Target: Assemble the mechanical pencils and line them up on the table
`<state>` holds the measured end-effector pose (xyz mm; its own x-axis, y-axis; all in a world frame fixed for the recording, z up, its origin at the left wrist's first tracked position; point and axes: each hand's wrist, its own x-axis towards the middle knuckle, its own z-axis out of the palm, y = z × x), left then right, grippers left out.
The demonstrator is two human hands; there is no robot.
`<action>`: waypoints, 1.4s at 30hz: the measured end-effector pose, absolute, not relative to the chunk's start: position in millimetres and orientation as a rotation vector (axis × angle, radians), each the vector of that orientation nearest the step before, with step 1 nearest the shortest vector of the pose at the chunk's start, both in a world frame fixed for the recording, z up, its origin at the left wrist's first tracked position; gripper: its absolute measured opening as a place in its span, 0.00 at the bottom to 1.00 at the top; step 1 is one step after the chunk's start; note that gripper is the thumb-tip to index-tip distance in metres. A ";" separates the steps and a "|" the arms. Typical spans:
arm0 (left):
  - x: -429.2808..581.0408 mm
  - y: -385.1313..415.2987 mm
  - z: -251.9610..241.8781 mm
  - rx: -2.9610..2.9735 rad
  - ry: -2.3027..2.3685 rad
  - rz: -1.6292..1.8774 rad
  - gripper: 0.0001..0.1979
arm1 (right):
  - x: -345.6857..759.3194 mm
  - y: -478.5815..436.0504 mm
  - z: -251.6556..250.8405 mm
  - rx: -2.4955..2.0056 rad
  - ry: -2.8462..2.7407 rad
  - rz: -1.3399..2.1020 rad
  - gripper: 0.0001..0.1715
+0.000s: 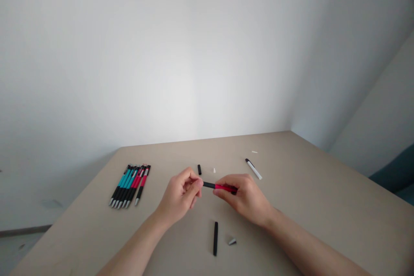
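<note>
A red and black pen (209, 185) is held level between my two hands over the middle of the table. My left hand (183, 192) pinches its black end, and the very tip is hidden in the fingers. Around the red barrel my right hand (244, 194) is closed, covering the other end. Below the hands lie a black tube-like pen part (215, 239) and a small grey cone-shaped piece (232, 241). Just beyond them are a short black piece (199, 169) and a tiny white cone (214, 170).
A row of several teal and red pens (129, 187) lies at the left of the beige table (181, 254). Toward the back right are a white pen body with a black end (254, 169) and a small white strip (254, 152). White walls stand behind the table.
</note>
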<state>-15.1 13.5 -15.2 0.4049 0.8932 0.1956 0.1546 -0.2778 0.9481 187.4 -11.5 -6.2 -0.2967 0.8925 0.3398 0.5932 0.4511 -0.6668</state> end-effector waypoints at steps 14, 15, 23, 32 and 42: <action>-18.4 14.9 -20.9 1.868 0.953 1.058 0.14 | 184.7 -13.9 -0.8 -1.158 -2.095 0.698 0.21; -18.0 14.8 -21.2 1.862 0.956 1.061 0.13 | 184.7 -13.6 -1.5 -1.163 -2.095 0.677 0.20; -15.1 10.8 -19.8 1.892 0.928 1.049 0.14 | 186.1 -16.7 0.9 -1.187 -2.082 0.587 0.24; -13.9 10.2 -17.1 1.976 0.958 1.048 0.12 | 188.1 -14.2 0.8 -1.207 -2.059 0.632 0.22; -38.7 36.7 -18.3 2.253 2.285 0.690 0.20 | 187.3 -12.0 -3.5 -1.291 -1.990 0.612 0.22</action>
